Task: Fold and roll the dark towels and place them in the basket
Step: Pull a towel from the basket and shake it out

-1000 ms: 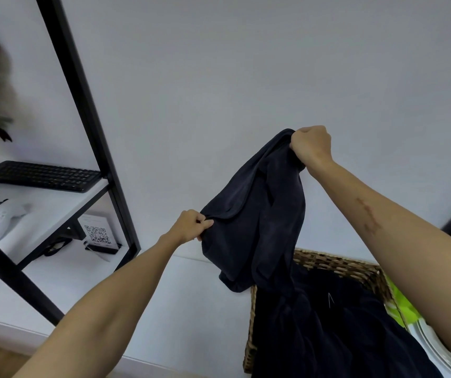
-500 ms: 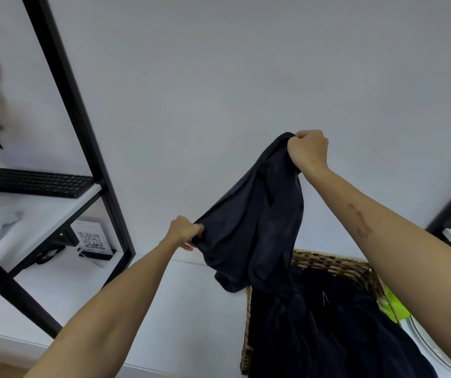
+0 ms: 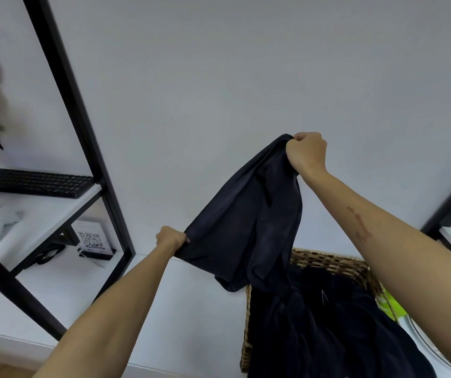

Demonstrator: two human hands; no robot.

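Dark towel (image 3: pixel 248 227) hangs bunched between both fists, left hand (image 3: pixel 171 238) and right hand (image 3: pixel 306 152) clamped on its edges. Its tail trails into the basket (image 3: pixel 330 261), so I reckon it could snag the pile there.

Basket (image 3: pixel 328 261) interior hidden by dark towels (image 3: pixel 341 336) — bottom edge cuts both.

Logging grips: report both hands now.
Left hand: closed, gripping the towel's lower edge.
Right hand: closed, gripping its top corner.
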